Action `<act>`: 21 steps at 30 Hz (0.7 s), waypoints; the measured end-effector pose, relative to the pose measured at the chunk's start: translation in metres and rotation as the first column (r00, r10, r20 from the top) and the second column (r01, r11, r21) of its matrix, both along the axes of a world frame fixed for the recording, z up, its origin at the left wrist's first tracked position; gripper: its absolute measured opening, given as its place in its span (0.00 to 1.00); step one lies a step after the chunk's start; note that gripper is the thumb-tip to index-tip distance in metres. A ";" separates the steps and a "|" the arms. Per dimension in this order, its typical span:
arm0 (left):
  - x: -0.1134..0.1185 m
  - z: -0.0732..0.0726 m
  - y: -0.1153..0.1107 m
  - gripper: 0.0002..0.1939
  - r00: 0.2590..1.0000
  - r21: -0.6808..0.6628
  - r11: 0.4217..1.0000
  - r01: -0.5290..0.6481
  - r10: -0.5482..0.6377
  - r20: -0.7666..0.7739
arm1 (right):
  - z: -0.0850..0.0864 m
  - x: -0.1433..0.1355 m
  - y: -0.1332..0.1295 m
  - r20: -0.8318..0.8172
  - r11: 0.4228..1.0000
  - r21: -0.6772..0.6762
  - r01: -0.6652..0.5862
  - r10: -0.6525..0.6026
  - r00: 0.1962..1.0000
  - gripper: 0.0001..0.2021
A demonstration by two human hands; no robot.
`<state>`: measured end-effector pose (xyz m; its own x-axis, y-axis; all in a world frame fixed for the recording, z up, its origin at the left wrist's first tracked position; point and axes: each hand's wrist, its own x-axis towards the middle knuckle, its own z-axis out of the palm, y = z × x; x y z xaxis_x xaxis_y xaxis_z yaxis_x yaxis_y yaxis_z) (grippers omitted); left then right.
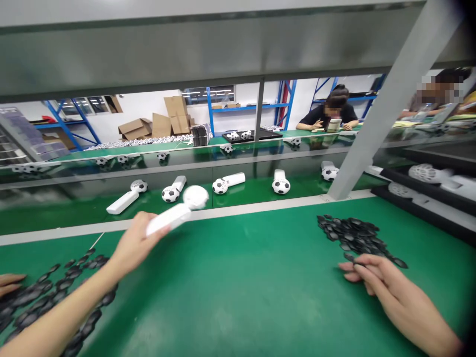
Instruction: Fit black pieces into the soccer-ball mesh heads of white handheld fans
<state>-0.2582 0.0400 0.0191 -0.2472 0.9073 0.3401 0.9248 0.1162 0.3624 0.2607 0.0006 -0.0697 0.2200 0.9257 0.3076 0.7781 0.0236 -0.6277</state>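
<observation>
My left hand is closed around the white handle of a handheld fan. Its round white head is blurred and points away to the right, over the table's far edge. At the right, my right hand has thumb and fingers pinched together on a small flat black piece. Just beyond those fingers lies a pile of similar black pieces. More black pieces are spread on the green table below my left forearm.
Several white fans with football-patterned heads lie along a green belt behind the table's rim. A slanted grey post and stacked black trays stand right. Another person's hand is at the left edge; a co-worker sits opposite.
</observation>
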 end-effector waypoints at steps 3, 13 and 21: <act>0.069 -0.010 -0.047 0.21 0.962 -0.071 0.960 0.271 -0.267 0.059 | 0.005 -0.003 -0.002 -0.179 0.969 -0.127 -0.214 0.190 0.965 0.17; 0.205 -0.013 -0.073 0.25 0.751 -0.293 0.717 0.633 -0.661 0.005 | 0.022 -0.014 -0.011 -0.013 0.942 0.162 -0.292 0.298 0.954 0.10; 0.275 -0.017 -0.042 0.41 0.595 -0.388 0.531 0.753 -0.802 0.057 | 0.023 -0.017 -0.015 -0.100 0.924 0.167 -0.345 0.363 0.926 0.07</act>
